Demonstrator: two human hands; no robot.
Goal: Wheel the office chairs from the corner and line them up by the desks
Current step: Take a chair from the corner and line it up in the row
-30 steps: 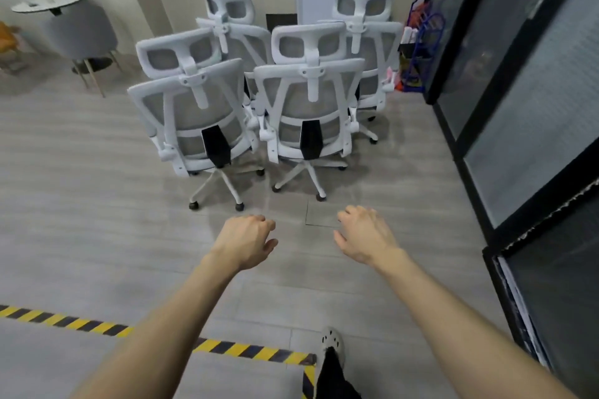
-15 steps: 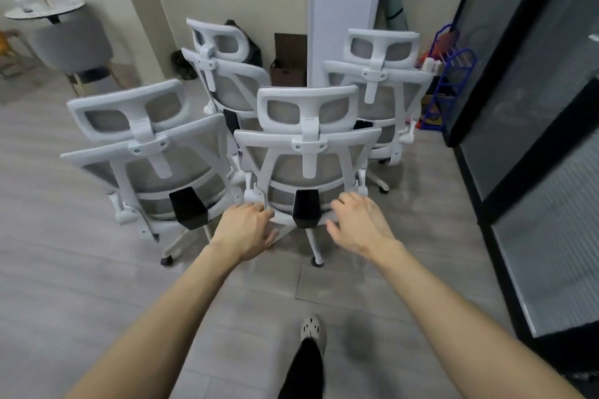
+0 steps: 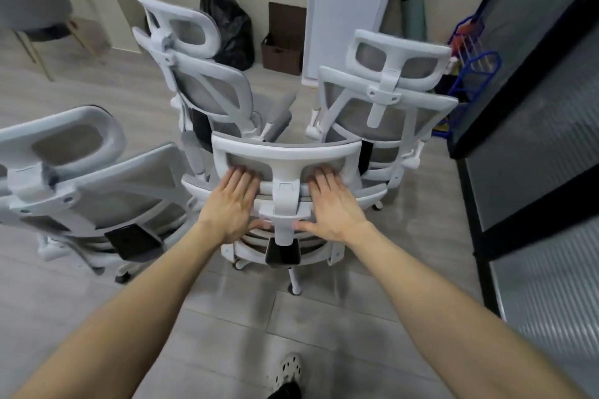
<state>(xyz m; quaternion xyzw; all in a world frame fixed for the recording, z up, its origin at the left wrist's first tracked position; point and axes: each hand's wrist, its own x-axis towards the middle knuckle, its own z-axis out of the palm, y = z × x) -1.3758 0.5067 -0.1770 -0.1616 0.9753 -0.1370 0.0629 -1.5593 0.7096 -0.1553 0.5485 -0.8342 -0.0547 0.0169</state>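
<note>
1. The nearest office chair (image 3: 282, 233) stands with its back to me at the front of a cluster of four in the corner. A second chair (image 3: 64, 172) is just beside it on the left, and two more (image 3: 201, 81) (image 3: 389, 107) are close behind it.
2. I judge it to be moderately heavy but free-rolling on its casters (image 3: 295, 289). The white plastic frame is stiff, while the grey mesh is soft and would give under a push.
3. The best hold is the rigid frame: the headrest (image 3: 287, 149) rim or the top of the backrest, either side of the centre stem. The headrest may pivot on that stem, so a lower hold would steer more truly.
4. My left hand (image 3: 231, 204) lies on the lower edge of the headrest, left of the stem. Its fingers are fairly straight and reach onto the mesh, and the thumb points in toward the stem.
5. My right hand (image 3: 334, 204) mirrors it on the other side. The two hands are apart, with the stem between them.
6. Both hands rest flat, with no grip closed that I can see. Both arms are stretched nearly straight ahead.
7. The neighbouring chairs crowd the base, so I expect the legs could snag on the way out.
8. A black bag (image 3: 230, 26) and a brown box (image 3: 283, 48) sit against the wall behind the chairs.
</note>
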